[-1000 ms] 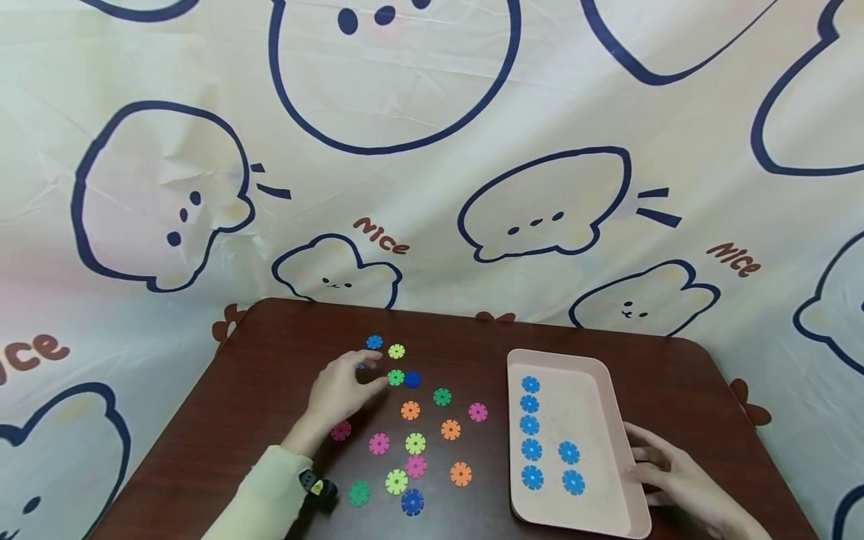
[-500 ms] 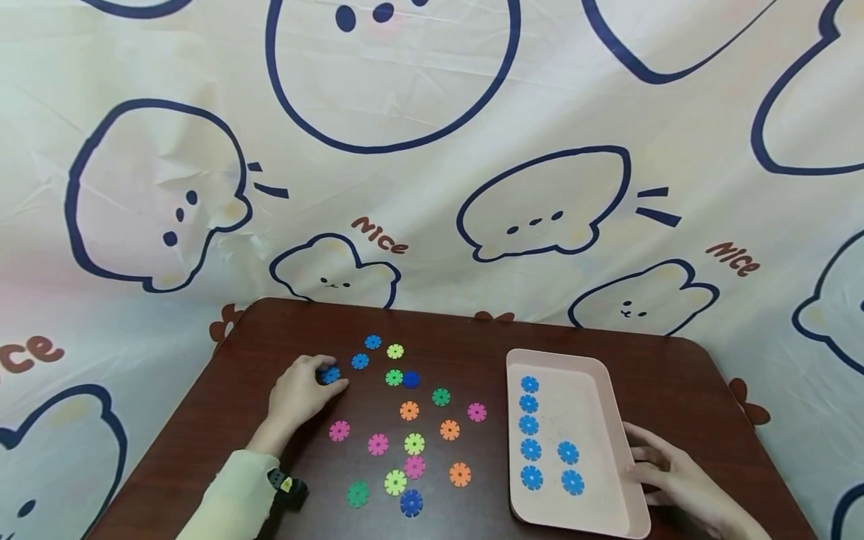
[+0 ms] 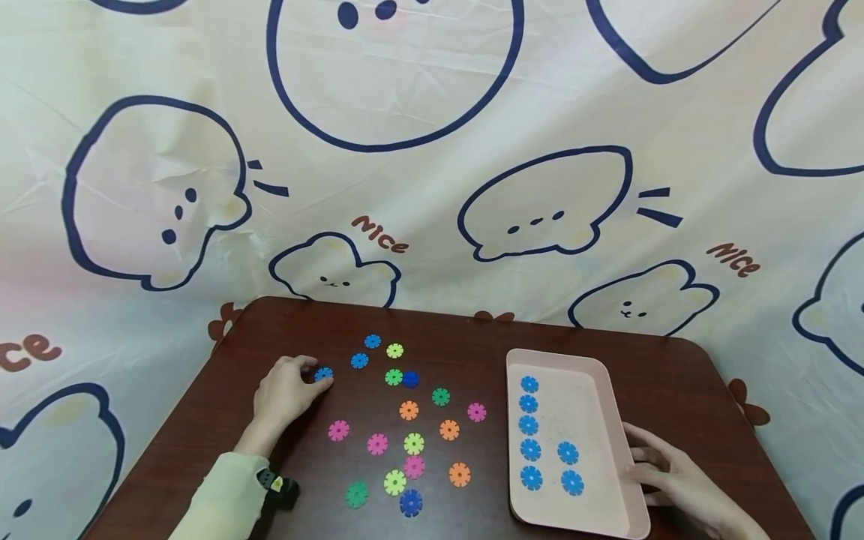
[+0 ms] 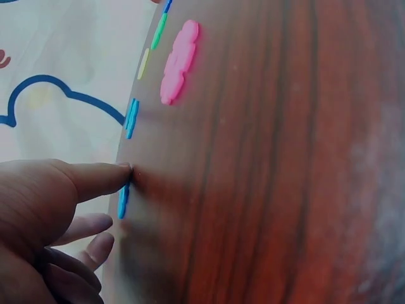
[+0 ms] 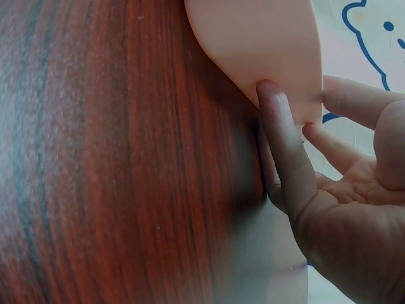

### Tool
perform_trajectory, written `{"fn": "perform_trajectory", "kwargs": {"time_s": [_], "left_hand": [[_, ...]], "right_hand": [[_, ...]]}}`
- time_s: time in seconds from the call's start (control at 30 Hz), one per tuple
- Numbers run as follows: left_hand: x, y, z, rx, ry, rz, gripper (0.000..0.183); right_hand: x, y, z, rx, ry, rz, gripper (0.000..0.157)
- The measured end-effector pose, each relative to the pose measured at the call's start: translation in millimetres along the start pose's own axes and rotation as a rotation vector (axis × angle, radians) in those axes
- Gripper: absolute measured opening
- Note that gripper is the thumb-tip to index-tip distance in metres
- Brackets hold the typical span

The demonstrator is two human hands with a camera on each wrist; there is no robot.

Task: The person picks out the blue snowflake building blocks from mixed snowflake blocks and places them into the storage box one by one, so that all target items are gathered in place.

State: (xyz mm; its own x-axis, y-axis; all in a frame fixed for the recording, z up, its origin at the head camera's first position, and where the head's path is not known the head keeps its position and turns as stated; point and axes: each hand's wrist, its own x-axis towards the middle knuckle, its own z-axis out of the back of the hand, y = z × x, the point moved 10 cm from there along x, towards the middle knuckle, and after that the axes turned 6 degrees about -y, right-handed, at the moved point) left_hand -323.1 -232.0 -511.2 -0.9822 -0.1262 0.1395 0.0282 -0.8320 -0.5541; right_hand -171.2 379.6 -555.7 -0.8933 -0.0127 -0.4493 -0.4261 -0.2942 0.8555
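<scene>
Blue disc (image 3: 324, 373), pinched by the left hand (image 3: 285, 394), has slid farther from 2 matching discs (image 3: 360, 361), left of frame centre; lower right, the right hand (image 3: 675, 474) grips the tray (image 3: 575, 405).

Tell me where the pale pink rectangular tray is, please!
In the head view, the pale pink rectangular tray sits on the right of the dark brown table, the right hand touching its right edge.

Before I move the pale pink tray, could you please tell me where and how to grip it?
The pale pink tray is probably best pinched by its right long wall, coming from the right: that wall is raised, the seven blue notched discs lie clear of it, and the right hand touches it.
</scene>
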Motion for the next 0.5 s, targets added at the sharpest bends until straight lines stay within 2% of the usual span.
{"fn": "perform_trajectory", "kwargs": {"time_s": [0.2,0.5], "left_hand": [[-1.1,3.6,-1.7,-0.018,0.019,0.025,0.051],[-0.4,2.4,-4.0,-0.053,0.049,0.021,0.042]], "right_hand": [[-0.2,-0.8,0.4,0.002,-0.011,-0.003,0.085],[-0.2,-0.6,0.4,-0.004,-0.023,-0.007,0.086]]}}
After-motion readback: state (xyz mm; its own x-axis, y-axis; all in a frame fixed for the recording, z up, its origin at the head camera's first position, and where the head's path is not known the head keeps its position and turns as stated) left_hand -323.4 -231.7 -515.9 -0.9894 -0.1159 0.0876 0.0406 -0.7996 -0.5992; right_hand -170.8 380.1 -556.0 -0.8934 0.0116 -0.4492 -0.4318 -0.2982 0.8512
